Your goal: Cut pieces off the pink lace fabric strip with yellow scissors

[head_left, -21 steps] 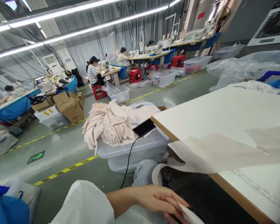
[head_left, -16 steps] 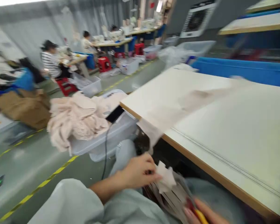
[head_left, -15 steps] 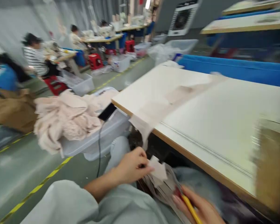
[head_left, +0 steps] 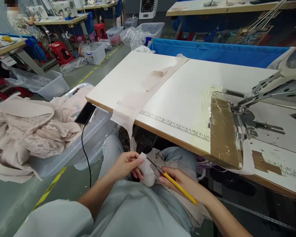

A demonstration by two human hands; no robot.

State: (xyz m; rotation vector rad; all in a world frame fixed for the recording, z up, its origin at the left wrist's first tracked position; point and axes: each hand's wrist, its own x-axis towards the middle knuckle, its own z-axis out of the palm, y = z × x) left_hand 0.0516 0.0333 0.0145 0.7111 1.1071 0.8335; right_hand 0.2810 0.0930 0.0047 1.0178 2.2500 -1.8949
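My left hand (head_left: pixel 128 165) pinches a small pale fabric piece (head_left: pixel 148 171) above my lap. In my right hand (head_left: pixel 174 179) is a yellow-handled tool (head_left: pixel 181 188) with a thin dark metal tip, which points left and meets the upper edge of the piece. Whether the tip is a blade or a seam ripper, I cannot tell. More pale fabric (head_left: pixel 197 210) lies over my lap below the right hand. A long sheer pale strip (head_left: pixel 138 98) crosses the white table (head_left: pixel 187 85) and hangs off its front edge near my left hand.
A sewing machine (head_left: pixel 268 98) stands on the table at right, beside a brown taped block (head_left: pixel 223 131). At left, a plastic bin (head_left: pixel 64 158) holds heaped pink garments (head_left: pixel 39 128) and a phone (head_left: pixel 85 113) with a cable. A person (head_left: pixel 19 23) sits at the far upper left.
The view has swung right, bringing the sewing machine in. My hands have come closer together, and the tool's tip is now at the fabric piece in my left hand.
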